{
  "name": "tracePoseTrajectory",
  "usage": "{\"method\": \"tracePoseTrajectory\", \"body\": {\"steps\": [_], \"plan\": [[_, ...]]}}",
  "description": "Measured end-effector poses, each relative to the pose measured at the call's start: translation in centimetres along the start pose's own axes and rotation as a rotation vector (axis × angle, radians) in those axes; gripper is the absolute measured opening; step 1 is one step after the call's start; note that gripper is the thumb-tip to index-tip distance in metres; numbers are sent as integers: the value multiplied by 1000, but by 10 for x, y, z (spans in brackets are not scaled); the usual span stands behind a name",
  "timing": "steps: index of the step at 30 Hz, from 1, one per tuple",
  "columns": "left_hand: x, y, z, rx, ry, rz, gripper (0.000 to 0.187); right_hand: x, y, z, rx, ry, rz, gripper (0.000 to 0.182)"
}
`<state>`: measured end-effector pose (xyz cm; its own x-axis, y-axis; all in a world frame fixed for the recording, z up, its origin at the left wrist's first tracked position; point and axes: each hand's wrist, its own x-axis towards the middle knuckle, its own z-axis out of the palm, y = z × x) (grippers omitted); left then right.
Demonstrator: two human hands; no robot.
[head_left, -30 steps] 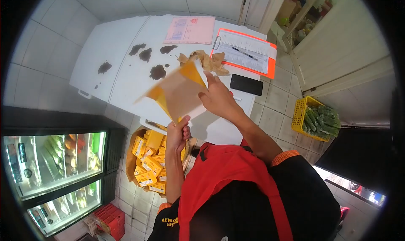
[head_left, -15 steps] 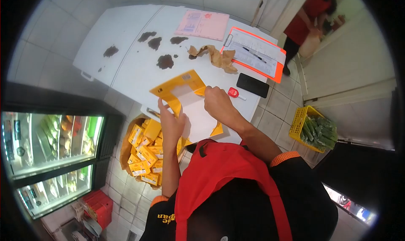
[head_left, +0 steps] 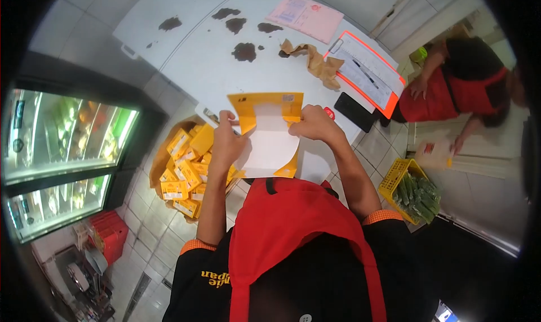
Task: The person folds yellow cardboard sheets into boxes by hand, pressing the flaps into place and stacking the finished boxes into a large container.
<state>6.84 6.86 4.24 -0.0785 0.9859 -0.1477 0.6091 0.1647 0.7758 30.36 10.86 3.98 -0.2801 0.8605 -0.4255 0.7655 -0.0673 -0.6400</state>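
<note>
A yellow cardboard box (head_left: 273, 147) with a white inside stands partly folded at the table's front edge, its yellow back flap raised. My left hand (head_left: 226, 144) grips its left side wall, fingers wrapped over the yellow edge. My right hand (head_left: 316, 123) pinches the right back corner, where a side flap meets the back flap. Down on the left, several small folded yellow boxes (head_left: 183, 172) fill a brown paper bag (head_left: 156, 175) on the floor. Just behind my right hand lies a red tag-like item (head_left: 329, 113), partly hidden.
On the white table (head_left: 191, 68) are dark stains, crumpled brown paper (head_left: 315, 62), a pink form (head_left: 307, 17), a phone (head_left: 354, 111) and an orange clipboard (head_left: 389, 105) with a pen. A lit fridge (head_left: 67, 130), a yellow crate (head_left: 389, 181) of greens and a co-worker (head_left: 473, 85) stand around.
The box has turned to face me squarely and its sides stand more upright. Both hands keep hold of it. The co-worker has come further into view, carrying something pale. The view has shifted.
</note>
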Motion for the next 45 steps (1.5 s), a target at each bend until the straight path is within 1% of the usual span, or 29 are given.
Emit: {"method": "tracePoseTrajectory", "body": {"steps": [2,3,4,6,7,9,13,16,18,19,21,22,24,25,28,29,30,31,32,34,35,36,38,40,41,42,43,44,45], "plan": [[-3,5,0,-107,11,62,28,-3,-7,-5,189,-66,158,41],[-5,-2,4,-110,-4,54,20,-4,-8,-4,237,-44,153,41],[-6,-7,7,-110,-1,47,20,-5,-9,-5,235,-52,152,41],[-8,-11,10,35,76,162,22,-6,-10,-7,259,-51,165,41],[-8,-12,11,34,75,161,22,-6,-9,-7,259,-51,167,41],[-10,-9,11,2,112,172,26,-6,-7,-6,312,-23,159,33],[-12,-7,9,13,113,255,23,-8,-9,-11,251,23,175,32],[-12,-1,9,-48,88,316,28,-12,-12,-16,232,19,222,34],[-12,8,10,-30,84,86,37,-11,-8,-12,47,64,78,36],[-12,10,11,-28,83,85,37,-11,-8,-8,49,63,78,36],[-7,14,13,145,107,73,45,-18,-19,-2,-42,81,-39,35],[-6,15,13,145,106,72,45,-22,-25,-1,-42,81,-37,35],[-2,17,12,208,86,75,41,-29,-36,0,-97,190,-73,22],[0,15,12,208,85,75,41,-28,-34,5,-37,325,-148,13],[8,-2,7,128,55,114,34,-24,-29,-3,-30,345,-143,20],[12,-11,4,14,15,174,29,-25,-31,-13,-31,347,-142,20],[14,-11,-3,-101,-25,234,24,-29,-36,-27,89,121,-29,20],[14,-13,-17,-101,-163,114,20,-30,-37,-37,208,-105,83,20],[14,-9,-27,-102,-165,116,20,-27,-31,-38,207,-102,85,20],[11,0,-39,87,-493,-69,23,-19,-14,-33,-53,-147,-190,25],[4,2,-42,-84,-425,25,24,-18,-11,-30,18,-145,-225,29],[1,2,-46,-85,-429,28,24,-17,-10,-27,18,-141,-222,29],[7,3,-53,-54,-578,31,37,-18,-8,-26,129,-147,-320,31],[6,-7,-44,-393,-626,93,53,-15,0,-16,247,-147,-491,31],[4,3,-43,-390,-639,93,57,-16,3,-12,254,-146,-519,33],[1,9,-46,-379,-647,92,60,-18,4,-8,255,-125,-472,33],[-1,0,-45,-391,-640,62,60,-21,0,-9,286,-151,-426,34],[-2,-8,-43,-397,-620,24,60,-18,2,-4,255,-122,-401,33],[-3,-15,-40,-389,-639,53,60,-20,-2,-1,334,-117,-406,35]]}}
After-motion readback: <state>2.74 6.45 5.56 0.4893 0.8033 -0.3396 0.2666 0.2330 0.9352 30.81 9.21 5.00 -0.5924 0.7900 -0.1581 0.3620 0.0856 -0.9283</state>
